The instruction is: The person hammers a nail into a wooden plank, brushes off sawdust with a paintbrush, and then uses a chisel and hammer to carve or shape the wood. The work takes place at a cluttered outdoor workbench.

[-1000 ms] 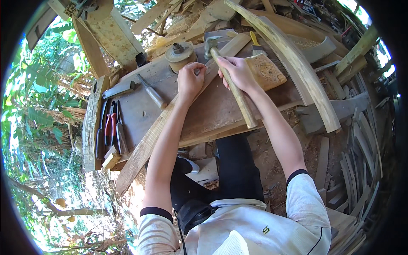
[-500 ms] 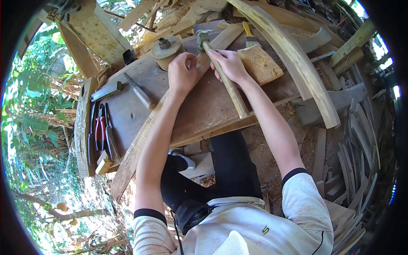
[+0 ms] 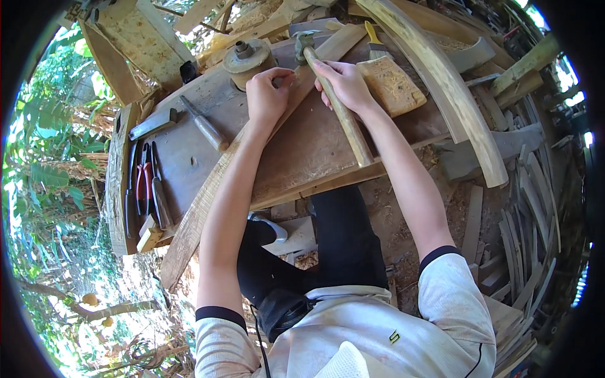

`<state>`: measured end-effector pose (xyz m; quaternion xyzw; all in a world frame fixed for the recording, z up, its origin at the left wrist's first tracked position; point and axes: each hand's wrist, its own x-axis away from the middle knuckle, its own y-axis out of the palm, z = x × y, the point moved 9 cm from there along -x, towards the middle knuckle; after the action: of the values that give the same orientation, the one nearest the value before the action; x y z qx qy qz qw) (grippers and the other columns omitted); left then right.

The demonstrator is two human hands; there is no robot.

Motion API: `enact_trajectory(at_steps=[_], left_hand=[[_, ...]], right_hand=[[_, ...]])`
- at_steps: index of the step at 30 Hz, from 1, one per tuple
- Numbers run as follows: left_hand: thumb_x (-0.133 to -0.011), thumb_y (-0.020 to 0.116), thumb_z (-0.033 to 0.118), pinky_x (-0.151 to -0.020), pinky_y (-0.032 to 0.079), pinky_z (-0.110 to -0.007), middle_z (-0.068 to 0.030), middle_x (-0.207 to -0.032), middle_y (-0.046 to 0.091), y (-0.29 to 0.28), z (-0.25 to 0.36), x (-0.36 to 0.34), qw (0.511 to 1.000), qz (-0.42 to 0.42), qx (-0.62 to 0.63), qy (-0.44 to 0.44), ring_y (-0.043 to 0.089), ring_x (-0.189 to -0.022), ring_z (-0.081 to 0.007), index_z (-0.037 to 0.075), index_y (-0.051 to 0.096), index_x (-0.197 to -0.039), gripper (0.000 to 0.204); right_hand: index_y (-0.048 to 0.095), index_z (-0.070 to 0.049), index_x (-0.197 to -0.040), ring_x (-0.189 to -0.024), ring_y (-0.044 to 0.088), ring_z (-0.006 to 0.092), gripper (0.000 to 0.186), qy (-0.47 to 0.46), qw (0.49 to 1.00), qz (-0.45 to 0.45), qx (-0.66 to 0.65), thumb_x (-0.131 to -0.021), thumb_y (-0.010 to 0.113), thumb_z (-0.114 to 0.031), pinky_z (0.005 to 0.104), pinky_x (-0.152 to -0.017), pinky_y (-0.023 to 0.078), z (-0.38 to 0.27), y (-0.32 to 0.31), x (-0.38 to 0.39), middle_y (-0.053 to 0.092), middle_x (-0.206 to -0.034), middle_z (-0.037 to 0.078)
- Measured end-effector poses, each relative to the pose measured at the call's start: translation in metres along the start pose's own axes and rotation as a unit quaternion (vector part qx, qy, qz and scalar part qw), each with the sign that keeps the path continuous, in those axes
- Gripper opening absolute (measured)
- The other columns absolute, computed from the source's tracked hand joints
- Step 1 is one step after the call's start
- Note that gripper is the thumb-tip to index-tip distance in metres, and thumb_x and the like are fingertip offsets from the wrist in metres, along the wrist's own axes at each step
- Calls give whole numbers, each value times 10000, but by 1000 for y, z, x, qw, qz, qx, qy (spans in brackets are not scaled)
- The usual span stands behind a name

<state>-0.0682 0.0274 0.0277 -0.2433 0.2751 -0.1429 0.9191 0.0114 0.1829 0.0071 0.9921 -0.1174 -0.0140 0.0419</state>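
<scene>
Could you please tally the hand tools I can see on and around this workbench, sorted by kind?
Hammer, held in the right hand: 1
Chisel-like tool with wooden handle: 1
Red-handled pliers: 1
Yellow-handled brush: 1
Total: 4
The left hand rests on the long plank.

My right hand (image 3: 343, 85) grips a wooden-handled hammer (image 3: 334, 101), its head near the long plank (image 3: 252, 157) lying across the workbench (image 3: 302, 151). My left hand (image 3: 268, 94) pinches something small on that plank. Red-handled pliers (image 3: 145, 183) lie at left.
</scene>
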Motion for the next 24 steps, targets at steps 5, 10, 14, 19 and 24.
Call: enact_trajectory(at_steps=[5,10,14,19,24], left_hand=[[-869,773,140,-716,561,-320,-113,-886,786,-2,4,0,1000,6,-2,5,712,-714,-185,54,811,-983,148],[-866,775,146,-706,560,-322,-116,-873,783,-1,5,1,1000,5,-13,6,710,-707,-185,56,810,-981,150],[-866,775,149,-693,556,-322,-116,-861,781,-2,4,1,1000,4,-12,3,703,-693,-182,58,811,-979,149],[-867,772,148,-676,548,-321,-109,-851,780,-2,6,2,1000,4,-14,10,680,-664,-175,64,812,-979,146],[-863,775,149,-667,542,-323,-107,-841,778,-2,7,2,1000,2,-11,13,664,-652,-169,71,814,-979,145]], right_hand=[[693,3,-1037,-489,597,141,397,-6,1000,-2,1,-1032,609,-385,304,-423,456,0,-1,-1,623,-738,53],[684,-2,-976,-487,596,139,388,-11,1000,-1,3,-1034,607,-378,301,-425,452,0,-1,-1,624,-729,52],[681,-14,-990,-490,591,130,374,-11,1000,-4,10,-1036,603,-377,288,-429,446,0,0,-1,622,-731,46],[682,-35,-1079,-500,585,114,367,-1,1000,-6,19,-1035,608,-392,262,-431,438,1,-1,0,620,-746,32],[684,-37,-1070,-497,584,113,365,-3,1000,-6,19,-1032,613,-393,263,-429,437,1,0,0,620,-744,31]])
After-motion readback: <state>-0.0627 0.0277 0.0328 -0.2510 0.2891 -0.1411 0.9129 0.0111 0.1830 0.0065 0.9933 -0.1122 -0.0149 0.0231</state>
